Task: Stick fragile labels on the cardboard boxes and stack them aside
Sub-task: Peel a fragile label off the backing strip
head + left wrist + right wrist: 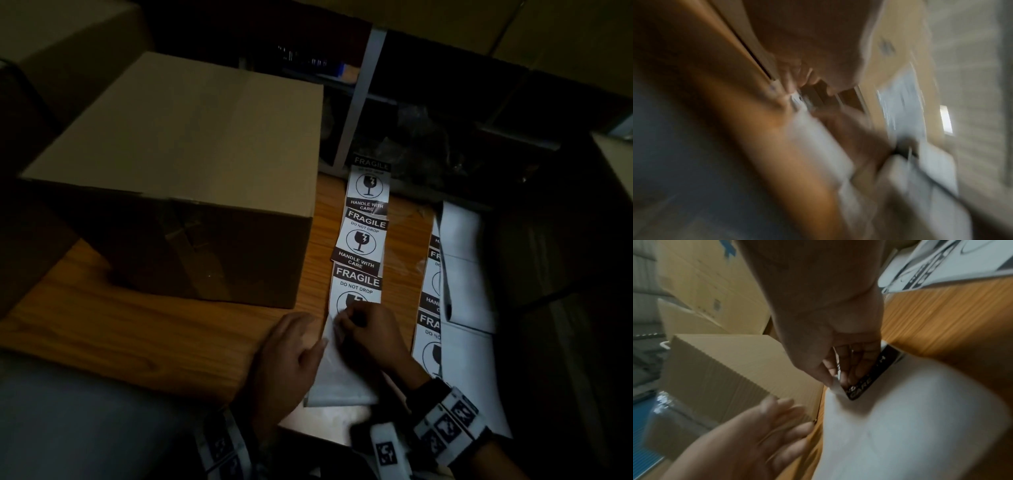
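Observation:
A closed cardboard box [191, 164] stands on the wooden table [137, 335], left of a strip of black-and-white fragile labels [363, 236]. My right hand [363, 329] pinches the corner of the nearest fragile label [863, 389] and lifts it off the white backing paper [910, 426]. My left hand [291, 356] lies with straight fingers beside the backing paper's left edge; whether it touches the paper I cannot tell. The same left hand [764, 431] shows in the right wrist view near the box [731, 369]. The left wrist view is heavily blurred.
A second strip of labels [431, 308] with white paper [466, 274] over it lies to the right. More cardboard boxes [705, 288] stand behind and to the left. Dark shelving [428, 102] runs along the back. The table's near edge [102, 370] sits close to my body.

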### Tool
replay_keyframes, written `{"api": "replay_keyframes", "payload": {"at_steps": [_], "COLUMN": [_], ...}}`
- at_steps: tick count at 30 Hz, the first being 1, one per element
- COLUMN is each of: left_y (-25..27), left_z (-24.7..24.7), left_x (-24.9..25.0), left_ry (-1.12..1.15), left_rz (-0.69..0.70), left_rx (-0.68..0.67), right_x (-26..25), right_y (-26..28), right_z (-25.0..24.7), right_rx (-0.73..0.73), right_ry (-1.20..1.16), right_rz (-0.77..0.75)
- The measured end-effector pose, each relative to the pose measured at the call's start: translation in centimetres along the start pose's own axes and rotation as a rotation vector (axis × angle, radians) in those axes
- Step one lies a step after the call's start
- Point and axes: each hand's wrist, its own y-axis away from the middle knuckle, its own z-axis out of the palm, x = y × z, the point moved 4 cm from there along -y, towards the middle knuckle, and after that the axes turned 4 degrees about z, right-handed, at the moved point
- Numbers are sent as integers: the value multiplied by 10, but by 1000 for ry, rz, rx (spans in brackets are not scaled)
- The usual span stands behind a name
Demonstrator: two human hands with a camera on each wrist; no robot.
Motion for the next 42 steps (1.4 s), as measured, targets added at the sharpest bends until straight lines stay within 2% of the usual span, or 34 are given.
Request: {"api": "replay_keyframes", "payload": {"at_steps": [3, 6, 10, 15, 20, 25, 27, 28, 31, 32, 36, 42], "left_y": [-26, -45, -50, -51, -51, -53, -53, -53, -51, -51, -50, -49], "left_z": [5, 19, 26, 24, 32, 40, 41, 42, 47, 48, 47, 45], "left_x": [-3, -5, -9, -4, 5, 10, 10, 10, 13, 14, 16, 18], "left_ry": [282, 488, 575, 743, 962, 971, 954, 948, 969, 990, 1015, 1103], "left_rz": [-347, -466, -480, -567, -661, -672, -673, -670, -654, -653, -646, -651], "left_rx": [-82, -157, -196, -235, -250, -231, -219, -222, -250, -252, -214, -237], "right_x": [-1, 1, 8, 12, 21, 24, 25, 23, 10, 7, 16, 17], "right_y": [6, 8, 8, 11, 11, 14, 13, 13, 14, 15, 10, 10], "right_z": [-1, -3, -6, -11, -16, -19, -22, -23, -23, -20, -11, -4], "right_rx": [34, 55, 67, -1, -73, -170, -135, -87, 71, 118, 174, 30], "right_ry": [-29, -71, -178, -535, -786, -1026, -997, -933, -524, -452, -549, -873], "right_rz": [-38, -45, 24, 167, 317, 441, 401, 335, 64, 13, 8, 165]}}
